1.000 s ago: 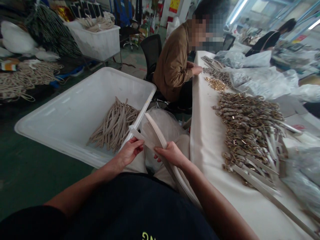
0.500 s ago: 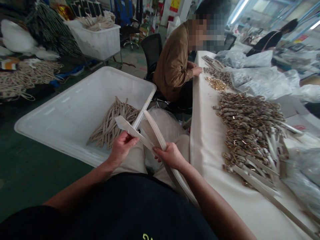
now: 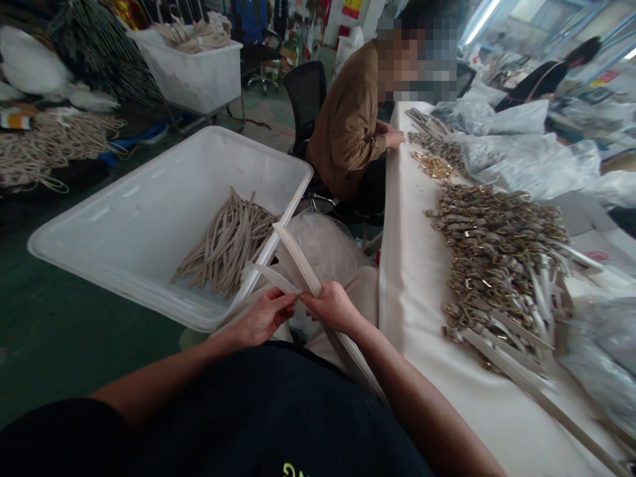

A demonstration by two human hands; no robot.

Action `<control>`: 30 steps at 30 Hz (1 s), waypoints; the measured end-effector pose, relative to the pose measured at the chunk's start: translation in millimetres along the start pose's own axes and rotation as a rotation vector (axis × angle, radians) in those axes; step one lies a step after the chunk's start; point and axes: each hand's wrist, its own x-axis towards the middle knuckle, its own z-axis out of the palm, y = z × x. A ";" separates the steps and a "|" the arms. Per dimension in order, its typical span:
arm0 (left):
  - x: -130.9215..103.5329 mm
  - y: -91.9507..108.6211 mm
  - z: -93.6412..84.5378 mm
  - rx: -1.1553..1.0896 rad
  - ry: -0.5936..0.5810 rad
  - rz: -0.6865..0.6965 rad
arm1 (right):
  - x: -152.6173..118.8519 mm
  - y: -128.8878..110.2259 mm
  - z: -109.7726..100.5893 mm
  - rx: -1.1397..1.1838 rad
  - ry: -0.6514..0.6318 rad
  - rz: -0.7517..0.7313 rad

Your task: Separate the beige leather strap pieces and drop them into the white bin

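Over my lap, my right hand [image 3: 334, 307] is closed round a bundle of long beige straps [image 3: 299, 258], which runs back under my forearm. The fingers of my left hand [image 3: 264, 317] pinch a single pale strap [image 3: 274, 277] close to my right fingertips. That strap's far end points toward the bin's edge. Inside the large white bin [image 3: 124, 199], at the left, lies a heap of narrow beige straps [image 3: 228, 242].
The cloth-covered table [image 3: 412, 265] on the right bears a pile of straps with metal buckles [image 3: 497, 245], gold-coloured pieces [image 3: 432, 165] and plastic bags [image 3: 536, 159]. A person in a brown jacket [image 3: 348, 112] sits at its far side. Another white bin [image 3: 209, 76] stands behind.
My left hand has moved right and slightly down, closer to my right hand. The single strap has come lower, and the bundle's far end has shifted a little left.
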 end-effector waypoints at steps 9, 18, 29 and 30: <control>4.1 13.3 -2.1 -0.010 0.033 0.103 | -21.4 12.2 -15.7 0.174 -0.128 0.015; 9.8 23.0 6.7 0.041 0.027 0.100 | -12.2 6.4 -15.2 0.234 -0.087 0.028; 14.0 15.0 19.6 0.063 -0.021 0.056 | -2.1 5.4 -11.2 0.261 -0.013 0.001; 14.5 15.0 20.7 0.068 -0.025 0.060 | -1.0 5.2 -11.9 0.281 -0.027 0.006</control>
